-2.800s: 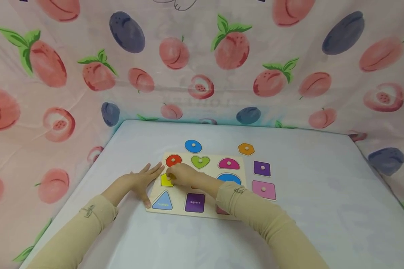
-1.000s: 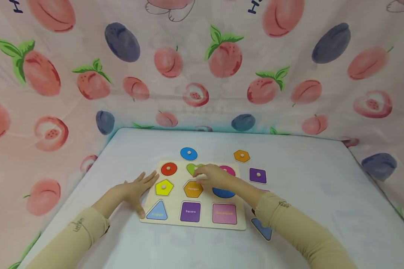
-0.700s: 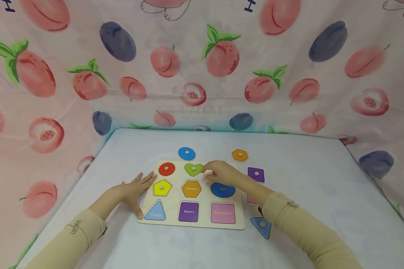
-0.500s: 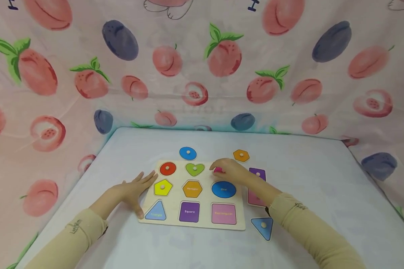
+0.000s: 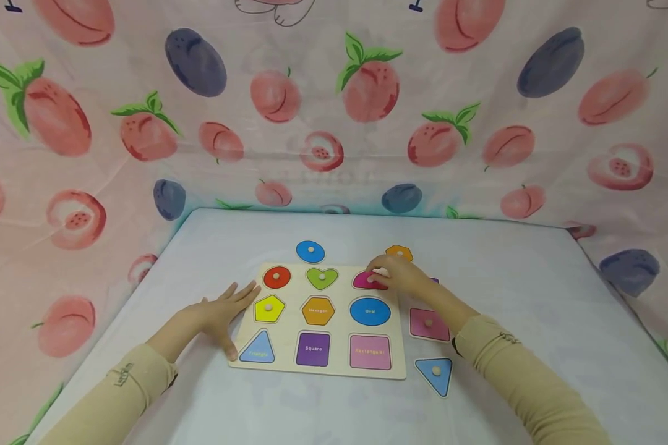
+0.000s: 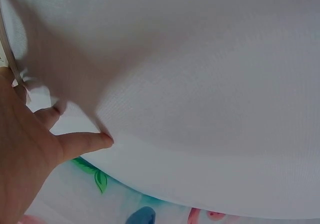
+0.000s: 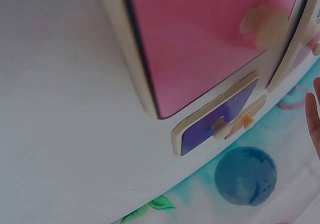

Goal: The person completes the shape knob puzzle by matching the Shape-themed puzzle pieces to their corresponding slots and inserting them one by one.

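My left hand (image 5: 222, 318) rests with spread fingers on the left edge of the pale puzzle board (image 5: 342, 321); its thumb lies near the triangle recess (image 5: 258, 349). In the left wrist view, the left hand (image 6: 30, 149) shows its splayed fingers against white cloth. My right hand (image 5: 403, 276) is over the board's far right corner, fingertips at the magenta semicircle piece (image 5: 362, 282), which it partly covers. Seated in the board are a red circle (image 5: 276, 277), a green heart (image 5: 322, 279) and a yellow pentagon (image 5: 269, 308), all with knobs. In the right wrist view, only some right fingers (image 7: 313, 116) show.
Loose knobbed pieces surround the board: a blue oval (image 5: 310, 251) behind it; an orange hexagon (image 5: 399, 252), a mostly covered purple square (image 7: 215, 121), a pink rectangle (image 5: 429, 325) and a blue triangle (image 5: 436, 376) on the right. Fruit-printed cloth (image 5: 323, 93) hangs behind the white table.
My right hand has left the yellow pentagon, passed over the green heart and moved right to the magenta semicircle. The left hand has stayed on the board's edge. The camera view has shifted slightly.
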Demonstrator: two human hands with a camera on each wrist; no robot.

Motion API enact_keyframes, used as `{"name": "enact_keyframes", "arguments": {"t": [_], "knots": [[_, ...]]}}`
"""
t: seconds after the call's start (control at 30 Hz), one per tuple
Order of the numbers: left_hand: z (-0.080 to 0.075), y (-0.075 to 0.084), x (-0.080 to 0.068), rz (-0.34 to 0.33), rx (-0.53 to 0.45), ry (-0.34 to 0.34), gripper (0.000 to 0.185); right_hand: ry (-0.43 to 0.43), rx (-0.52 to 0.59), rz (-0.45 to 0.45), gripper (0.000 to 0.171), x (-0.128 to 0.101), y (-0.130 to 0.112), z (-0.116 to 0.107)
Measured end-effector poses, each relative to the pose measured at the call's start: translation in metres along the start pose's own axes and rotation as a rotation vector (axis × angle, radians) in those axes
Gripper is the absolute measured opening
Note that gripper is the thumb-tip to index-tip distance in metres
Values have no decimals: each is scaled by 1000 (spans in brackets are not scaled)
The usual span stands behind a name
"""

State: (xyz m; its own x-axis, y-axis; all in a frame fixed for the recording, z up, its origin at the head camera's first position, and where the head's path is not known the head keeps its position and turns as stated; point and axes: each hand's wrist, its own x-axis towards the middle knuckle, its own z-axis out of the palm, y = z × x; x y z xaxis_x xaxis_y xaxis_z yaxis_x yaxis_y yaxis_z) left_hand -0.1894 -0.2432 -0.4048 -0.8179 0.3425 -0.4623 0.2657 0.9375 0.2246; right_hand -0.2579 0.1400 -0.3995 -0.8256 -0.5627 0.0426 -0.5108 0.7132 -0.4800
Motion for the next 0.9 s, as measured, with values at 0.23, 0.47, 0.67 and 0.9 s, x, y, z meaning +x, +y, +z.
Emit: {"name": "enact_keyframes", "arguments": {"t": [0.23,0.47,0.67,0.9], "knots": [[2,1,0,-3,0,-8,135,94,-47,-53,16,-6,19,-1],[7,1,2,6,-1,-16,133,168,-112,-60,14,-5,39,-4],[5,-5,-4,-9,6,-13,133,187,-69,-18,17,9,50,-10],[-2,-2,0,13,13,-23,132,177,-2,165,21,10,58,-19]]}}
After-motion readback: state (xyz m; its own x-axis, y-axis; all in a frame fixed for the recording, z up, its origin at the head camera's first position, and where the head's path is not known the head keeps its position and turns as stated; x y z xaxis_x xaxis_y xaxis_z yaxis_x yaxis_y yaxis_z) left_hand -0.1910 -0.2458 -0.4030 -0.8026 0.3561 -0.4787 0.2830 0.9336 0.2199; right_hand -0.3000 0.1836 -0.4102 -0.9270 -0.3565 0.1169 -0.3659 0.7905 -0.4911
